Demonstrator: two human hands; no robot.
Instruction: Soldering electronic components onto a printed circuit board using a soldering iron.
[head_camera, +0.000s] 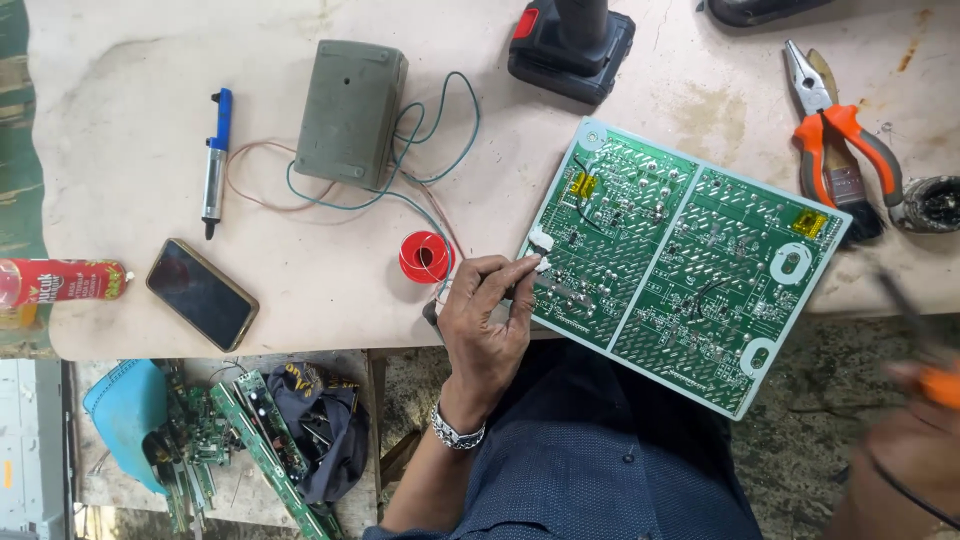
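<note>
The left hand (485, 315) pinches a thin strand of solder wire (440, 280), fingers together on it, its tip on the near-left edge of the green circuit board (680, 255). The board lies solder-side up at the bench's (130, 130) front edge, overhanging the lap, which keeps its joints within reach. At four o'clock the right hand (905, 460), blurred, is closed on an orange-handled tool (935, 380), held off the board. A red solder spool (425, 256) sits at nine o'clock of the board, feeding the strand. Pliers (835, 130) lie at two o'clock. The bench is pale and stained; scrap boards (250, 440) fill a shelf below.
</note>
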